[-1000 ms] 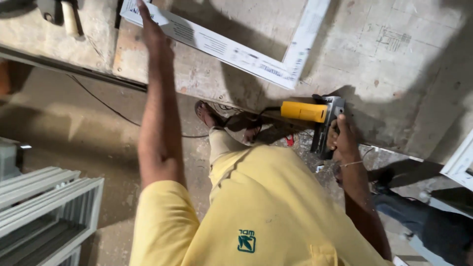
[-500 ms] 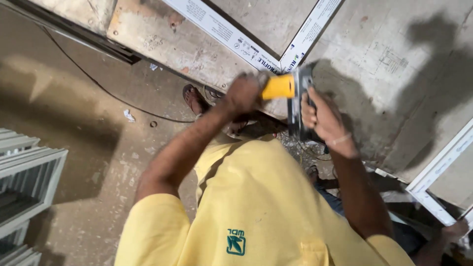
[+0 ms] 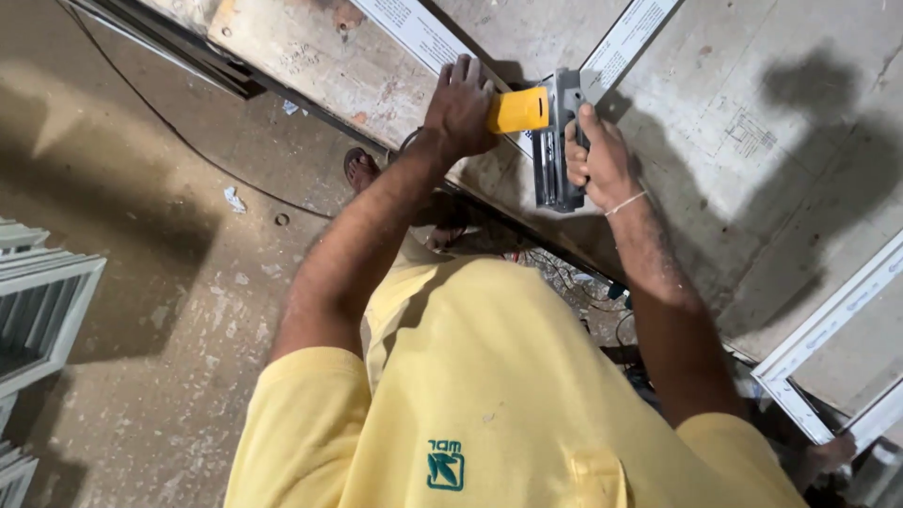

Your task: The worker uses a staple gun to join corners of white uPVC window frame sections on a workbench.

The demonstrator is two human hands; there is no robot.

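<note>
My left hand (image 3: 461,102) is closed around the yellow side handle (image 3: 520,109) of a grey power tool (image 3: 553,150). The tool's grey body sits in the grip of my right hand (image 3: 594,155), which has a thin band on its wrist. The tool rests on the worktable (image 3: 752,141) right at the corner of a white window frame (image 3: 628,38), whose two bars meet just above the tool. The tool's working end is hidden under its body and my hands.
A second white frame (image 3: 828,320) lies at the table's right edge. Stacked white frames (image 3: 42,301) stand on the floor at left. A thin cable (image 3: 188,141) crosses the concrete floor. My sandalled foot (image 3: 361,169) and tangled wires (image 3: 583,282) are below the table edge.
My left hand came off the far bar of the white frame and took the yellow handle. Both hands carried the tool up to the frame's corner.
</note>
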